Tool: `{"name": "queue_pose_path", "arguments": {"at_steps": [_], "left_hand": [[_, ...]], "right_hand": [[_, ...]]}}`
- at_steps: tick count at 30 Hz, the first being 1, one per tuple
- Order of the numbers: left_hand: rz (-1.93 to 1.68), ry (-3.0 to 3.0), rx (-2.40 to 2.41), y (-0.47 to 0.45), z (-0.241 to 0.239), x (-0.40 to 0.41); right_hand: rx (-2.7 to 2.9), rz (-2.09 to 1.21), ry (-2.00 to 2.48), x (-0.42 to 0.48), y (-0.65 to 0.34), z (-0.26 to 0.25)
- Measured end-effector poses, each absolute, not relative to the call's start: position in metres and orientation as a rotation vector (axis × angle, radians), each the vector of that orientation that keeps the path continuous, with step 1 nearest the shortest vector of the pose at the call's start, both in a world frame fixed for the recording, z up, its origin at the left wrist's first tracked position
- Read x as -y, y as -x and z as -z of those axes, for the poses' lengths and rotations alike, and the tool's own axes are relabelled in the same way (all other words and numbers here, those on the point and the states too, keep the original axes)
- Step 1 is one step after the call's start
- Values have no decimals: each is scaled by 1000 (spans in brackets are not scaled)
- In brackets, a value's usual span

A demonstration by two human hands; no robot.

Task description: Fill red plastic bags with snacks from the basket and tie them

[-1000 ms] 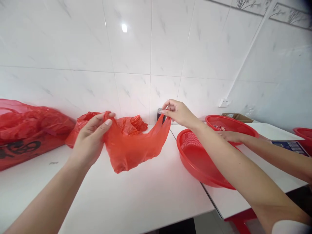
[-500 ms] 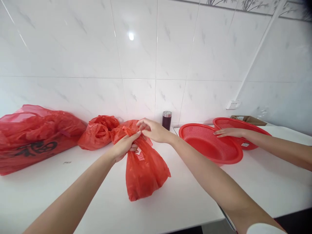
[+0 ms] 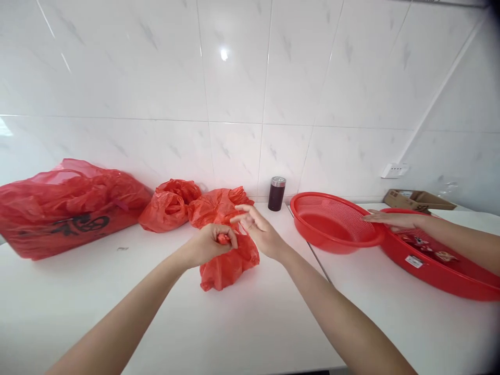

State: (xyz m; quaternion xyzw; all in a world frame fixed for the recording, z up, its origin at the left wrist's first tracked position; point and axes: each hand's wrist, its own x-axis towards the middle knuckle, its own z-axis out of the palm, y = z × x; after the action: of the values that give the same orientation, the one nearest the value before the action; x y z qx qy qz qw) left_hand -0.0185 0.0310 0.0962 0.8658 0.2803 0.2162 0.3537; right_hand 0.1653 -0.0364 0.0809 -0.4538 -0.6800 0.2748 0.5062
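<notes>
My left hand (image 3: 207,245) is closed around the gathered neck of a red plastic bag (image 3: 230,268). The bag's lower part hangs or rests just above the white table; which of the two I cannot tell. Its contents are hidden by the plastic. My right hand (image 3: 261,229) is beside the bag's neck on the right, fingers stretched apart, holding nothing. Behind both hands lies another crumpled red bag (image 3: 219,203), and left of it a knotted red bag (image 3: 166,208).
A large red bag with black print (image 3: 89,208) lies at far left. A dark lidded cup (image 3: 277,194) stands by the wall. Rightward is a red basket (image 3: 332,245); another person's hand (image 3: 394,219) reaches over a second basket (image 3: 437,276) holding small packets. A cardboard box (image 3: 417,199) sits behind.
My right fingers have come away from the bag's neck and spread. The bag sits farther back beneath my left hand. The second basket has moved nearer and right, its packets showing.
</notes>
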Motion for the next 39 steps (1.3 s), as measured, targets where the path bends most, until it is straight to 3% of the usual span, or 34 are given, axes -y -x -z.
{"name": "queue_pose_path", "arguments": {"at_steps": [4,9,15,23,26,31,39], "left_hand": [[-859,-2437,-906,11,-72,-32],[-1052,-2452,-926,9,-55,-28],[-828,-2172,-954,48,-36,-23],[-960,-1670,-1127,82,18,-3],[-1060,-1777,-1128,51,24,-7],[-935,-2024,-1207,8,40,-32],[-669,-2160,-1525,11,58,-70]], "right_hand": [[1632,-826,1231,15,-165,-43],[1614,-1029,1092,18,-158,-39],[1498,-813,1243,38,-182,-30],[1272,-793,1502,49,-214,28],[1353,-689,1661,45,-186,35],[1433,-543,1740,37,-156,55],[1326,-488,1696,25,-201,76]]}}
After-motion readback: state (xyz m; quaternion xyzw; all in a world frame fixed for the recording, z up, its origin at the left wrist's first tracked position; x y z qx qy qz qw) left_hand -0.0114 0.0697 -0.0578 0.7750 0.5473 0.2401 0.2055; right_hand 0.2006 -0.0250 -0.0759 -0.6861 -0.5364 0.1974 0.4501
